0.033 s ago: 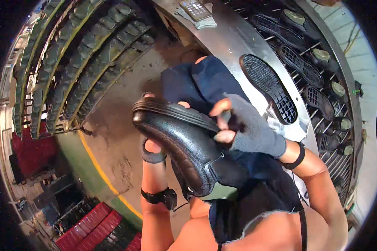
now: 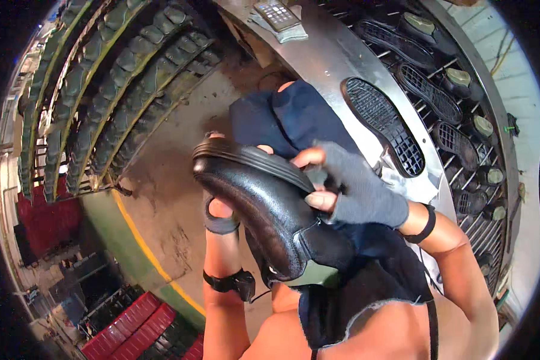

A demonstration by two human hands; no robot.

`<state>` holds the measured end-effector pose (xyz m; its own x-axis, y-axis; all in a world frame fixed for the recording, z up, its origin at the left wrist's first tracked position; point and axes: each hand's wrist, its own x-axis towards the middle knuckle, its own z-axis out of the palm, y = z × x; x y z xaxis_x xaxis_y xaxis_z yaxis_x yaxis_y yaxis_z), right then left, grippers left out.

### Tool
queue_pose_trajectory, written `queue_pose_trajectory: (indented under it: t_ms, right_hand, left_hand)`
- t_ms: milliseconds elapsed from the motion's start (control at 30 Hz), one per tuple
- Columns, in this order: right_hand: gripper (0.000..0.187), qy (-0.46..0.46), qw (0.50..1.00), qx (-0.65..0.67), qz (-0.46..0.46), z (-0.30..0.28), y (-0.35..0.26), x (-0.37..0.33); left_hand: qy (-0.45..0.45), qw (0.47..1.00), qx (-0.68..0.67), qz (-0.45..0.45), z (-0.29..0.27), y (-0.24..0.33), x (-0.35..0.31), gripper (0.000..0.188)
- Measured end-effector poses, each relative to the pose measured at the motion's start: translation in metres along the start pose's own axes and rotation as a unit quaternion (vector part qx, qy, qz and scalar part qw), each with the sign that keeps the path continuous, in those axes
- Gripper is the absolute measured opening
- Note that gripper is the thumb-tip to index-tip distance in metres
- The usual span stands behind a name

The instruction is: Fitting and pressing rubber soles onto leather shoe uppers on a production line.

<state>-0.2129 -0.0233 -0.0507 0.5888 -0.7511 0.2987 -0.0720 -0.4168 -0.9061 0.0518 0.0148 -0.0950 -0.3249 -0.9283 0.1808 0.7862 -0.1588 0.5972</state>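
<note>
A glossy black leather shoe (image 2: 264, 204), a pale green form (image 2: 318, 274) in its opening, is above the lap — the left hand (image 2: 220, 208) closed around it; the right hand's (image 2: 360, 186) grey-gloved fingers curl half-open at its heel edge, grip unclear. Right: a steel roller rack (image 2: 499, 108) holding black rubber soles (image 2: 429, 93).

Two hands (image 2: 366, 186), one held shoe (image 2: 264, 201), two wristbands (image 2: 425, 223); on the surface (image 2: 330, 60), one sole (image 2: 381, 117) and one phone (image 2: 278, 15).

open gap between shoe (image 2: 252, 192) and shelf rack (image 2: 97, 178), loose sole (image 2: 383, 120) obstructing bench (image 2: 327, 61), free stretch toward phone (image 2: 278, 15)
</note>
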Motion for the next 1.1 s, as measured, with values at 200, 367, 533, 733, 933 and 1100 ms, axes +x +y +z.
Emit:
queue_pose_trajectory:
  t_ms: [200, 367, 533, 733, 933, 1100]
  right_hand:
    - [0.06, -0.051, 0.992, 0.091, -0.064, -0.012, -0.009, -0.013]
    - [0.073, 0.1, 0.989, 0.092, 0.065, -0.053, -0.035, 0.027]
    - [0.112, 0.037, 0.992, 0.122, 0.009, -0.06, -0.065, 0.062]
    - [0.072, -0.011, 0.994, 0.107, -0.009, -0.074, -0.063, 0.067]
    - [0.048, -0.015, 0.999, 0.051, 0.002, -0.078, -0.048, 0.058]
    - [0.106, 0.121, 0.971, 0.207, 0.023, -0.039, -0.045, 0.035]
  left_hand:
    - [0.134, 0.983, 0.125, 0.012, 0.026, 0.003, 0.012, 0.113]
    - [0.112, 0.947, 0.3, -0.024, 0.069, 0.021, 0.059, 0.107]
    - [0.086, 0.886, 0.444, -0.099, 0.117, 0.028, 0.081, 0.095]
    - [0.054, 0.856, 0.501, -0.117, 0.132, 0.031, 0.091, 0.092]
    - [0.027, 0.807, 0.577, -0.122, 0.135, 0.036, 0.089, 0.093]
    - [0.263, 0.711, 0.641, 0.12, 0.143, 0.052, 0.089, 0.079]
